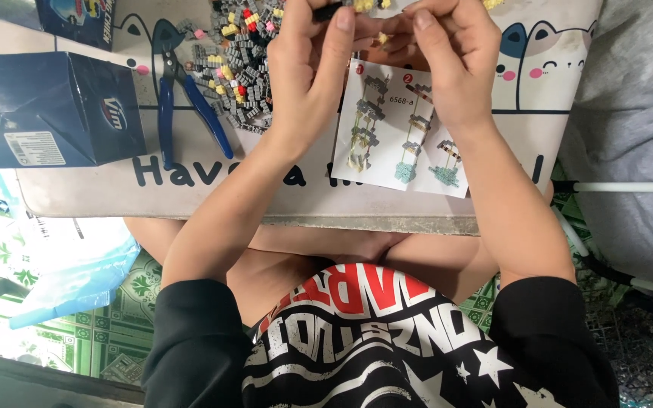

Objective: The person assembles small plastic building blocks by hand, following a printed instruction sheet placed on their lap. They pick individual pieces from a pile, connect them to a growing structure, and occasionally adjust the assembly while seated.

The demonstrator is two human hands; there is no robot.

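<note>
In the head view, both hands are raised over the far part of a small lap table [190, 198] printed with cartoon cats. The left hand [307, 68] is curled, and a small black piece [327, 11] is pinched between its thumb and fingertips at the far edge of the picture. The right hand [447, 57] is brought close against the left, its fingers bent inward; a tiny yellow brick [383, 38] is seen between the two hands, though which fingers grip it cannot be told. The fingertips of the two hands are nearly touching.

Directly beneath the hands, slightly nearer, an instruction sheet [402, 132] with pictured building steps is laid flat on the table. To the left of the left hand, a pile of tiny building bricks [239, 60], mostly grey with yellow, red and pink ones mixed in, is spread over the table top. Further left, blue-handled pliers [183, 106] are laid beside the pile, and a dark blue carton [54, 109] is set at the table's left end, overhanging it. A grey cloth [636, 113] is seen on the right. A green patterned floor [100, 332] is visible below the table, on the near left.
</note>
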